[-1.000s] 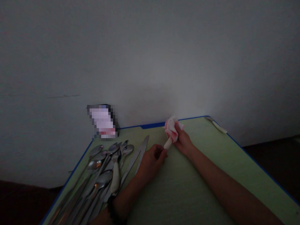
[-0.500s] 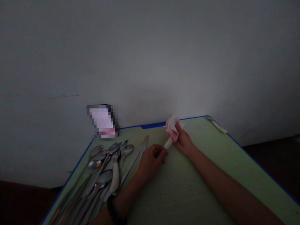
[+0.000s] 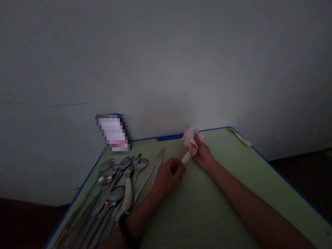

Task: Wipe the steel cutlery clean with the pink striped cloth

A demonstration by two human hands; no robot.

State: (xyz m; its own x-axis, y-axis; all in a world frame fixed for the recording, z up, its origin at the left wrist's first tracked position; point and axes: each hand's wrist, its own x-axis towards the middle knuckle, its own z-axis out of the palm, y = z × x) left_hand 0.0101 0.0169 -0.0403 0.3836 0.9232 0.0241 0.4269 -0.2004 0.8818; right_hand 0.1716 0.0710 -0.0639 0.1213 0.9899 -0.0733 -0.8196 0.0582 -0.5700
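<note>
1. As the head view shows, the right hand [image 3: 203, 155] has its grip clamped on a crumpled pink-and-white cloth [image 3: 191, 140], from which a pale handle [image 3: 186, 158] pokes out; whatever it joins is hidden in the folds.
2. The left hand [image 3: 167, 174] is curled at the handle's lower end; I cannot tell whether that grip pinches it or sits just beside it.
3. Both hands are above the middle of the green worktop [image 3: 192, 207], so work on this piece looks partway through, with the piece not yet laid down.
4. One pale-handled utensil [image 3: 243, 139] lies alone by the far right corner, perhaps already dealt with.
5. A loose pile of cutlery [image 3: 116, 196] lies along the left side; I judge most is left to do.
</note>
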